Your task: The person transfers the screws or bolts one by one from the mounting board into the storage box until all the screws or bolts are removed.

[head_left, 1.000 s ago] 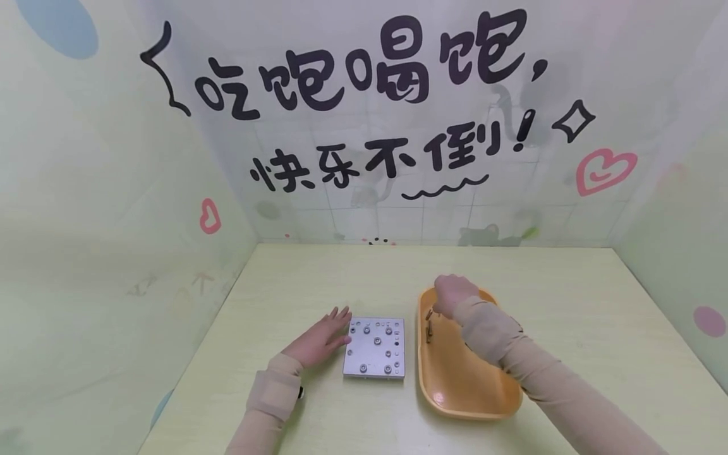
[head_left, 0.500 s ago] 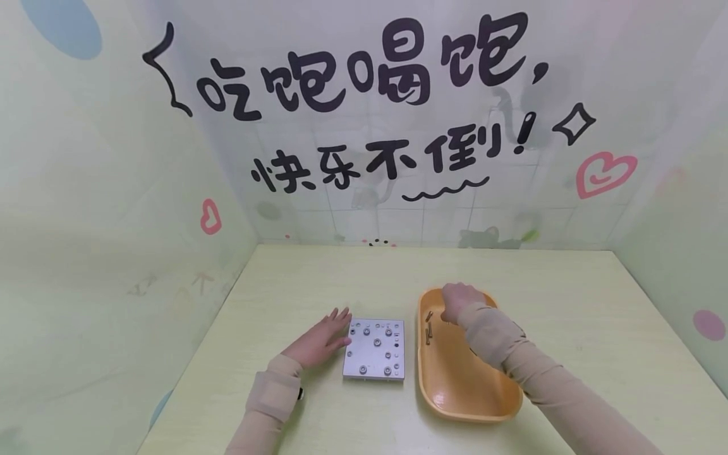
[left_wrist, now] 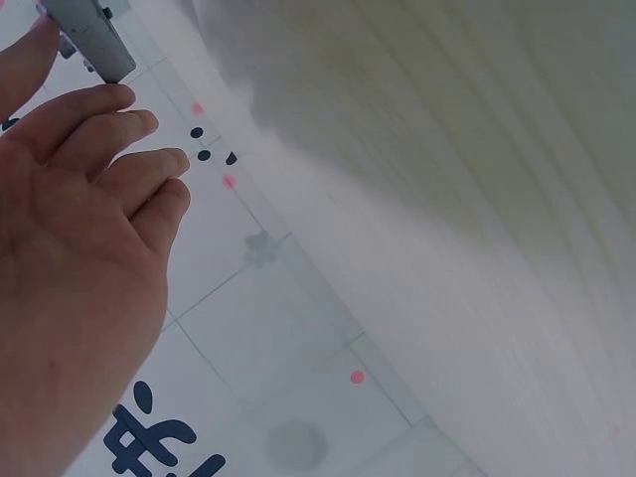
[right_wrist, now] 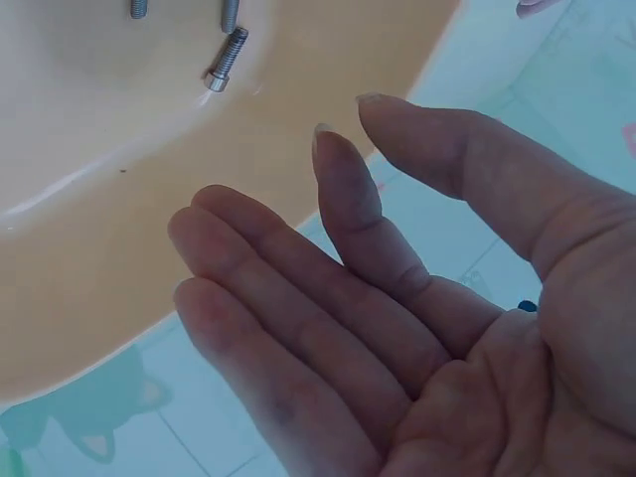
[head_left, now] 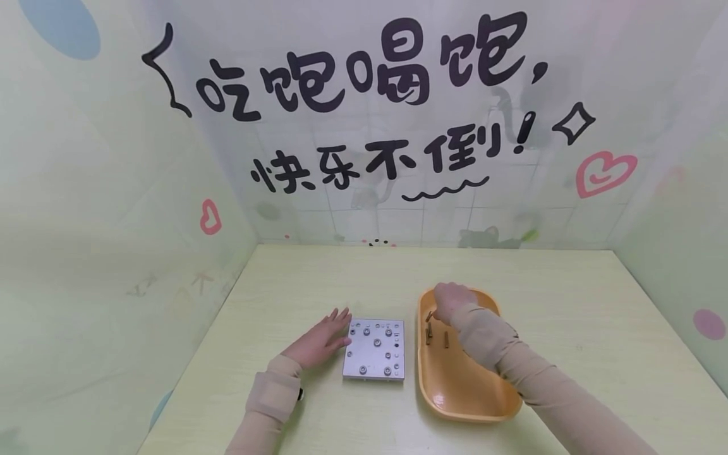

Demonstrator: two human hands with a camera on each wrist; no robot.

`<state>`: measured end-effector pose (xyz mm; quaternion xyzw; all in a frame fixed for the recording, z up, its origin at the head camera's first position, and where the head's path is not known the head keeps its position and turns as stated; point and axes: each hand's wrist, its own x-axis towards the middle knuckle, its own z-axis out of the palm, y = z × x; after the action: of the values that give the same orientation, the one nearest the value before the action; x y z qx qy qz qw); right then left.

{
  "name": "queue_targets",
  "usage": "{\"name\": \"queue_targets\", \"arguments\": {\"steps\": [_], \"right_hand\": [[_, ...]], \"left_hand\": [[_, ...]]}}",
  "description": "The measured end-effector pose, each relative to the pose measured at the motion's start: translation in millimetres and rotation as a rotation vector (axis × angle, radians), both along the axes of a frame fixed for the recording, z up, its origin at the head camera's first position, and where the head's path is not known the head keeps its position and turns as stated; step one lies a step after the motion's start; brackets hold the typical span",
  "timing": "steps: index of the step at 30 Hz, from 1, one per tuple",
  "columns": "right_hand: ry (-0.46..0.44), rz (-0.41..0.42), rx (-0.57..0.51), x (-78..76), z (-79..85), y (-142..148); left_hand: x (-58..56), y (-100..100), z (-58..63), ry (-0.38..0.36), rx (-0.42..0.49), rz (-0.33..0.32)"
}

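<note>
Screws [head_left: 446,340] are seen inside the orange tray [head_left: 469,392], toward its far end. Four of them can be counted from above. Three are gathered close to the left wall of the tray, and one is laid a little more toward its middle. In the right wrist view, the screw nearest to the hand is shown with a bright round head and a threaded shaft.

The right hand [head_left: 454,300] is held over the far end of the tray. Its thumb and forefinger are kept apart with a gap between them, its other three fingers are slightly bent and placed side by side, and nothing is pinched. Whether the tray is touched by these fingers cannot be told.

To the left of the tray, near but not touching it, a square metal plate [head_left: 371,357] is laid on the desk [head_left: 580,316]. Several round bolt heads [head_left: 377,342] and small holes are distributed over its top. On the side of the plate away from the tray, the left hand [head_left: 320,340] is rested, with fingers loosely stretched; the plate is touched at its edge by the forefinger.

Both arms are covered by beige sleeves [head_left: 574,392]. Beyond the tray, the wall is decorated with large black writing [head_left: 390,158] and a pink heart [head_left: 581,180].
</note>
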<state>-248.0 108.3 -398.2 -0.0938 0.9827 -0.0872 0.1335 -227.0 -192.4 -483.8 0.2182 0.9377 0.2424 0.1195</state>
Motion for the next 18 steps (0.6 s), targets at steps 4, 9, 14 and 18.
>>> {"name": "queue_targets", "arguments": {"steps": [4, 9, 14, 18], "right_hand": [[0.001, 0.000, -0.001, 0.7, -0.4, -2.2], [0.020, 0.003, 0.000, 0.7, -0.7, -5.4], [0.040, 0.004, -0.003, 0.9, 1.9, -14.2], [0.037, 0.018, -0.017, 3.2, 4.4, -24.9]], "left_hand": [[-0.6, 0.2, 0.1, -0.001, -0.004, 0.000], [-1.0, 0.6, -1.0, 0.003, -0.009, 0.002], [-0.6, 0.7, -0.8, 0.001, -0.009, 0.012], [-0.4, 0.8, -0.8, 0.000, -0.004, 0.014]]}}
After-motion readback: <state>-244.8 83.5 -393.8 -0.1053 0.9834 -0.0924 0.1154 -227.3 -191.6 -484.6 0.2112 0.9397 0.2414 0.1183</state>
